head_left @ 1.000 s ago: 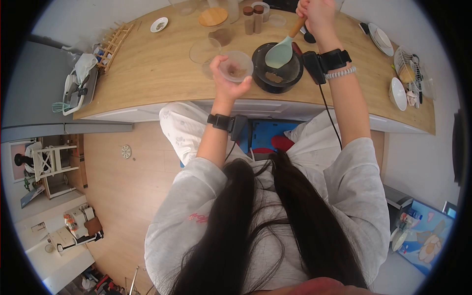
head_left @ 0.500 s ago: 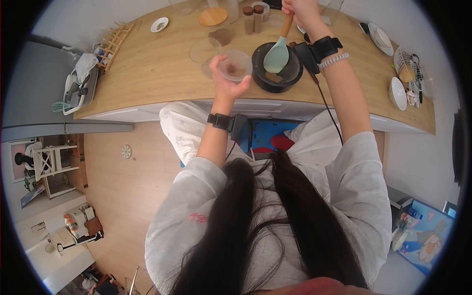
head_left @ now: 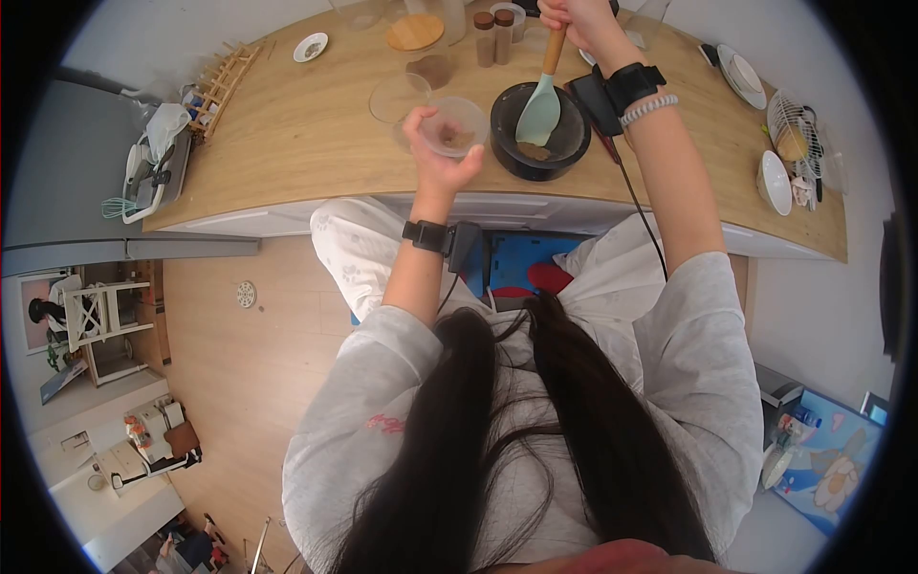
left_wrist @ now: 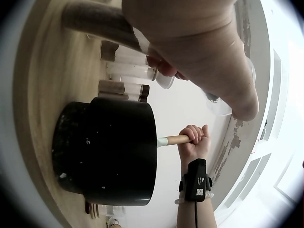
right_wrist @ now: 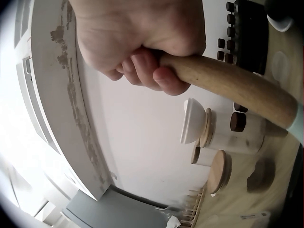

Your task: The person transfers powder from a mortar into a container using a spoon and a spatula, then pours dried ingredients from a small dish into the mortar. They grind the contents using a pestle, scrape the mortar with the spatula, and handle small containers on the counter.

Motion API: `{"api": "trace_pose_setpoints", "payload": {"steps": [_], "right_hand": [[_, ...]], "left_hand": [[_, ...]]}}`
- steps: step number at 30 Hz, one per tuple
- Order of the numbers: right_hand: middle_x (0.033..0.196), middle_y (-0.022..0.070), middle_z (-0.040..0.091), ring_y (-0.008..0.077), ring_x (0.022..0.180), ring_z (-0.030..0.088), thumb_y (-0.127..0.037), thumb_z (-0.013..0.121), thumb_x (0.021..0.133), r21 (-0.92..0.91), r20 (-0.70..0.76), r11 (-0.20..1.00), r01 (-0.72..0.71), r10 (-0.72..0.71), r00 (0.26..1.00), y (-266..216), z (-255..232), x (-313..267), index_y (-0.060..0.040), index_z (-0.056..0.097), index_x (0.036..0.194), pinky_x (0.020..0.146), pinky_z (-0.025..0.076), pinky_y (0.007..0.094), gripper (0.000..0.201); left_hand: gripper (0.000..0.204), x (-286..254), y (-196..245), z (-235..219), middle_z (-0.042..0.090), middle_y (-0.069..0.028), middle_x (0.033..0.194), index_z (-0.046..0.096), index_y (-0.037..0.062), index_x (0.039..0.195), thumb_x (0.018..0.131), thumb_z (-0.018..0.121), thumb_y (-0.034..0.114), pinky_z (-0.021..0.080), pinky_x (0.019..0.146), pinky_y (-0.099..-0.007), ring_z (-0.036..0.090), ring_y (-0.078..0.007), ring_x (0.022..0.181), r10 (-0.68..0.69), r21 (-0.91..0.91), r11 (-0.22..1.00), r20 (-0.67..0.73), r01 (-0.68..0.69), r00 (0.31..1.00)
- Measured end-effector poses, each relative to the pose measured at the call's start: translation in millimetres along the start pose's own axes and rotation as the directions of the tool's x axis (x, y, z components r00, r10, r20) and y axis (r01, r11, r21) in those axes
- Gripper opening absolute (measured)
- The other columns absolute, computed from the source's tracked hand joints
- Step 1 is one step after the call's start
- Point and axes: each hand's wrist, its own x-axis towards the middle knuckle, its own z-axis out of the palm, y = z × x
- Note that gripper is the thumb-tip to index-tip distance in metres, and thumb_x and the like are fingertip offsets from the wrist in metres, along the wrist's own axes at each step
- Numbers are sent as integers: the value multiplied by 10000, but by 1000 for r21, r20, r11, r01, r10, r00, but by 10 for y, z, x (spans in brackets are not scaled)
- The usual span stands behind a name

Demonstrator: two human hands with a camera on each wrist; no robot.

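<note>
The right hand (head_left: 585, 21) (right_wrist: 147, 47) grips the wooden handle (right_wrist: 232, 85) of a pale green spatula (head_left: 538, 113), whose head rests inside a black pot (head_left: 564, 161) (left_wrist: 123, 152) beside a small heap of brown stuff (head_left: 533, 151). Just left of the pot, the left hand (head_left: 442, 158) (left_wrist: 194, 52) holds a clear round container (head_left: 453, 125) between thumb and fingers, tilted, with some brown matter inside. In the left wrist view, the right hand (left_wrist: 194, 142) shows beyond the pot with the spatula handle in its fist.
Behind the left hand stand a clear round lid (head_left: 387, 96) and a jar of brown contents (head_left: 430, 70). Two brown-capped jars (head_left: 493, 43) and a wooden lid (head_left: 415, 33) are at the back. A small white dish (head_left: 310, 48) lies back left; a white bowl (head_left: 774, 183) is at right.
The right hand has moved left and the spatula has become more upright, its head staying in the pot. The left hand with the container has shifted slightly left.
</note>
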Motion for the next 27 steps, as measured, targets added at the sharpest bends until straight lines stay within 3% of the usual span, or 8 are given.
{"api": "trace_pose_setpoints", "payload": {"steps": [12, 21, 23, 27], "right_hand": [[437, -55, 264, 68, 333, 243, -401, 482, 933, 60, 85, 997, -45, 40, 996, 74, -137, 103, -156, 340, 633, 338, 212, 229, 412], [439, -52, 263, 71, 343, 232, -416, 474, 932, 61, 134, 989, -136, 127, 983, 115, -149, 223, -156, 346, 639, 344, 206, 229, 413], [438, -51, 263, 73, 341, 229, -418, 471, 933, 63, 139, 985, -159, 149, 979, 146, -159, 263, -156, 348, 642, 344, 206, 231, 410], [446, -50, 258, 76, 352, 225, -407, 457, 940, 68, 180, 977, -201, 186, 966, 197, -157, 332, -155, 348, 649, 354, 212, 233, 400]], "left_hand": [[807, 11, 28, -7, 417, -104, 1031, 244, 91, 1221, 679, 749, 413, 450, 733, -318, 523, -196, 846, 3, -10, 1000, 2, -3, 1000], [790, 15, 2, -26, 446, -106, 1003, 243, 103, 1219, 685, 744, 401, 448, 741, -314, 524, -195, 844, -7, -9, 1000, 16, 7, 1000], [802, 23, -16, -1, 480, -89, 897, 280, 84, 1211, 616, 771, 307, 443, 669, -299, 517, -178, 779, 21, -41, 999, -55, -23, 998], [803, 29, -15, -4, 480, -88, 893, 277, 83, 1212, 618, 769, 305, 442, 676, -300, 517, -178, 784, 29, -41, 999, -51, -32, 998]]}}
